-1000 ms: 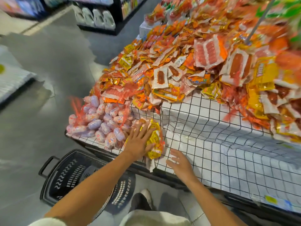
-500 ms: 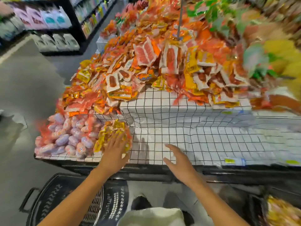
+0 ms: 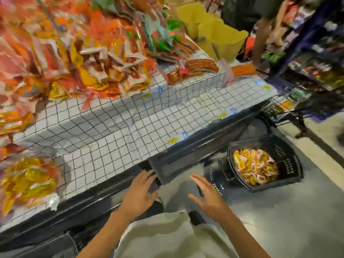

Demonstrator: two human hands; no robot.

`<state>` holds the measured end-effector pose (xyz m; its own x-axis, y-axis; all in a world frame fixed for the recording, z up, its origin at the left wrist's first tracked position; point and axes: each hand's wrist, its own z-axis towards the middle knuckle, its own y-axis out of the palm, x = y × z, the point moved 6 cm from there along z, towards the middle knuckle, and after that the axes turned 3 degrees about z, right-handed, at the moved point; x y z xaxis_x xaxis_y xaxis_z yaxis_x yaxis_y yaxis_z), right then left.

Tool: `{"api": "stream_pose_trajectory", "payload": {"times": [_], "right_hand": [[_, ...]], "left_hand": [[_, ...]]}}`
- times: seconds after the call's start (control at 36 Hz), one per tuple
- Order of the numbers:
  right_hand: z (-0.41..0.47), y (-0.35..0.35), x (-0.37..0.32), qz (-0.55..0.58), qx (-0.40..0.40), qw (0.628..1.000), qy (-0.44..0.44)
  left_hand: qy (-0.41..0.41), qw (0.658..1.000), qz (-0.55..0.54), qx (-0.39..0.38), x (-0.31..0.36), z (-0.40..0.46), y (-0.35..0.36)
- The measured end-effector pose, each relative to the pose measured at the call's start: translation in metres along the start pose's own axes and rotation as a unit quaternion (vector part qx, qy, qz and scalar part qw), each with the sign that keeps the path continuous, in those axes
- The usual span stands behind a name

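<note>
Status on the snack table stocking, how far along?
Partly done, I'd judge. Done: a heap of yellow packets lies at the left of the checkered lower tier. In hand: nothing; the left hand and right hand are open and empty near the table's front edge. Left: the black basket on the floor holds a pile of packets, and the tier shows uncovered grid right of the heap.

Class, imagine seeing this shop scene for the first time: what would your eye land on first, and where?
First, the big heap of orange and yellow snack packets piled on the checked display table, upper left. Next, the black basket on the floor at right, full of similar packets. Below centre, the left hand and right hand hover open, holding nothing.
</note>
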<state>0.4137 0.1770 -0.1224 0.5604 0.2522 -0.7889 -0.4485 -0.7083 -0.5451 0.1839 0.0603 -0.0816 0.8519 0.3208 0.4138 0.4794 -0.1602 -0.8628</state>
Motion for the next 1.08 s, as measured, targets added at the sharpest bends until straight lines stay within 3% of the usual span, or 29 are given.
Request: {"api": "stream_pose_trajectory", "payload": {"times": [0.19, 0.36, 0.75, 0.94, 1.08], "right_hand": [[-0.077, -0.048, 0.077, 0.091, 0.116, 0.981, 0.130], [-0.127, -0.082, 0.130, 0.132, 0.200, 0.940, 0.243], [-0.171, -0.172, 0.247, 0.138, 0.206, 0.868, 0.430], [-0.156, -0.226, 0.291, 0.135, 0.204, 0.861, 0.445], [-0.122, -0.259, 0.308, 0.136, 0.175, 0.881, 0.418]], "left_hand": [[0.076, 0.993, 0.003, -0.087, 0.073, 0.048, 0.040], [0.124, 0.980, 0.013, -0.156, 0.128, 0.102, 0.075], [0.169, 0.945, 0.065, -0.273, 0.244, 0.250, 0.166], [0.231, 0.918, 0.097, -0.307, 0.305, 0.315, 0.208], [0.188, 0.926, 0.088, -0.316, 0.322, 0.348, 0.238]]}}
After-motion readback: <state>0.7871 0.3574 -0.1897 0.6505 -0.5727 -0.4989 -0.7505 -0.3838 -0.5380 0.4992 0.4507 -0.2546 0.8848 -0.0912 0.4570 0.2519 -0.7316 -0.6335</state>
